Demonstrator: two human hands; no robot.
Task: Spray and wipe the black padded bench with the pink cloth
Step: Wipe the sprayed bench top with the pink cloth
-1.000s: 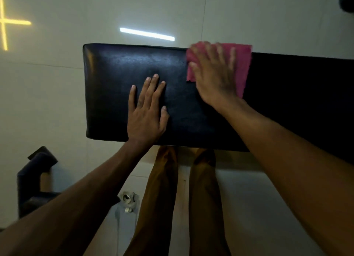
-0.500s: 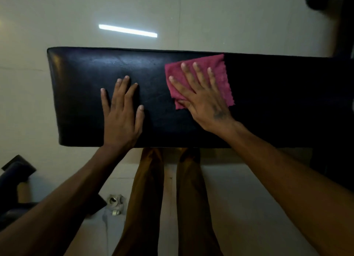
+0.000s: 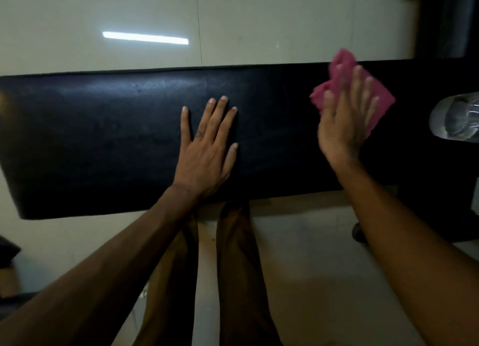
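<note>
Grip, R hand (image 3: 344, 122): flat and open-palmed, fingers spread, pressed down on pink cloth (image 3: 378, 99); nothing clenched, cloth pinned under palm and fingers rather than pinched. Blurred, esp. fingertips. Grip, L hand (image 3: 207, 148): released, holding nothing, palm flat on padding, fingers extended and slightly apart, pointing toward far edge.

Pink cloth: crumpled, on top of black padded bench (image 3: 103, 138), toward its R end, near far edge; one bunched corner sticking up past far edge line. Edges visible on both sides of R hand.

L hand approx. mid-length of bench, heel of palm near the near edge. Well apart from R hand, bare black padding between.

Bench: runs L-R across view, L end w/ rounded corners in sight, R end out of frame. Faint sheen along far strip of padding.

Clear plastic bottle (image 3: 456, 117): at R margin, over R part of bench, only partly in frame; resting or not, cannot tell.

Below near edge: legs in brown trousers (image 3: 233, 268) on pale tiled floor (image 3: 298, 21). Bright strip-light reflection (image 3: 145, 38) on floor beyond far edge.
</note>
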